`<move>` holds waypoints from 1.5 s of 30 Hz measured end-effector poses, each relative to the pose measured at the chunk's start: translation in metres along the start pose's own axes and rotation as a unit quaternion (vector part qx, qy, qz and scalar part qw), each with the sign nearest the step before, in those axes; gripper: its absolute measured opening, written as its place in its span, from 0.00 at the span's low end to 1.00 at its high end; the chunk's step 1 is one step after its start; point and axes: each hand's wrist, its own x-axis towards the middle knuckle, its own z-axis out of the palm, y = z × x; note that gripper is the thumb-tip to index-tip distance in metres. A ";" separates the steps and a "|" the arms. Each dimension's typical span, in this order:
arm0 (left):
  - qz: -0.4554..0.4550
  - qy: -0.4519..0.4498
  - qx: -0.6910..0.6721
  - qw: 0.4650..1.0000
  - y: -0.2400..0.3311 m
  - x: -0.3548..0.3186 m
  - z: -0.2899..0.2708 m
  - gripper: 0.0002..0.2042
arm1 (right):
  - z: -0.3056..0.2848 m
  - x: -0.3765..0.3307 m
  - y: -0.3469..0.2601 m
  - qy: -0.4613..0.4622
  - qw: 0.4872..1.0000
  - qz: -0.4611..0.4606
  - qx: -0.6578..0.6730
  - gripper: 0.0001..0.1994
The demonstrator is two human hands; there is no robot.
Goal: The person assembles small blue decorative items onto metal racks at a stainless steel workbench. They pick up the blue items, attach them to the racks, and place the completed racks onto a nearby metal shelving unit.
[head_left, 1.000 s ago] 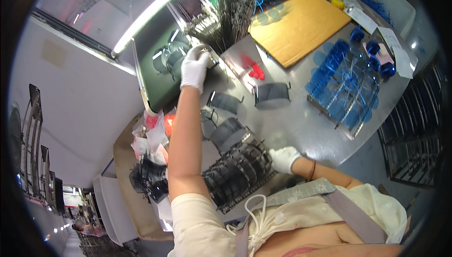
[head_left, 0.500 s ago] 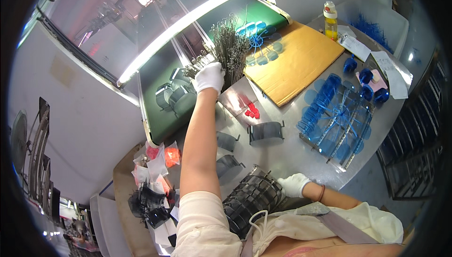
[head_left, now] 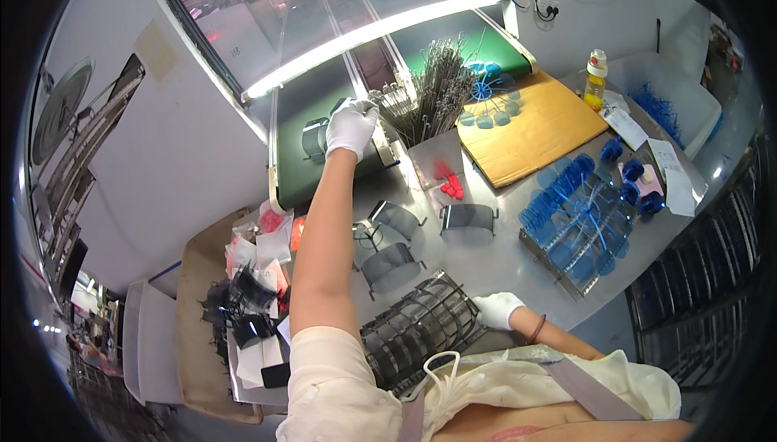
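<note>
My left hand (head_left: pixel 353 128), in a white glove, is over the green conveyor belt (head_left: pixel 303 181), beside dark curved lenses (head_left: pixel 315 139). Its fingers are drawn together; whatever may be between them is hidden. Just to its right, a thick bunch of thin metal wire hooks (head_left: pixel 437 90) stands upright in a metal holder (head_left: pixel 429 159). Low in front of me lies a rack (head_left: pixel 421 330) filled with rows of dark curved lenses. My right hand (head_left: pixel 496 310), also white-gloved, is closed at the rack's right end, its fingertips partly hidden there.
Loose dark lenses (head_left: pixel 469 222) lie on the metal table, near small red pieces (head_left: pixel 453 189). Rightward are a rack of blue discs (head_left: pixel 579 219), yellow cardboard (head_left: pixel 526 130), a bottle (head_left: pixel 595 82) and papers (head_left: pixel 676 175). Bags and black parts (head_left: pixel 251 288) crowd the left.
My left hand has moved left from the wire hooks to the lenses on the belt. My right hand stays at the rack's end. The whole view has shifted.
</note>
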 end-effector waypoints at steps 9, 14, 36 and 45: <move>0.198 0.014 0.243 0.950 0.071 -0.012 0.051 0.10 | 0.016 -0.009 -0.007 0.015 0.999 0.022 0.042 0.18; 0.136 -0.044 0.278 0.950 0.082 0.007 0.109 0.10 | 0.024 -0.006 0.003 0.015 0.997 0.017 0.079 0.19; -0.183 0.645 -0.254 0.697 -0.175 -0.457 -0.246 0.27 | -0.052 -0.001 0.021 0.178 0.976 -0.124 0.014 0.19; -0.408 0.581 -0.359 0.605 -0.176 -0.600 -0.081 0.14 | -0.043 0.056 -0.184 0.218 0.910 -0.338 -0.103 0.25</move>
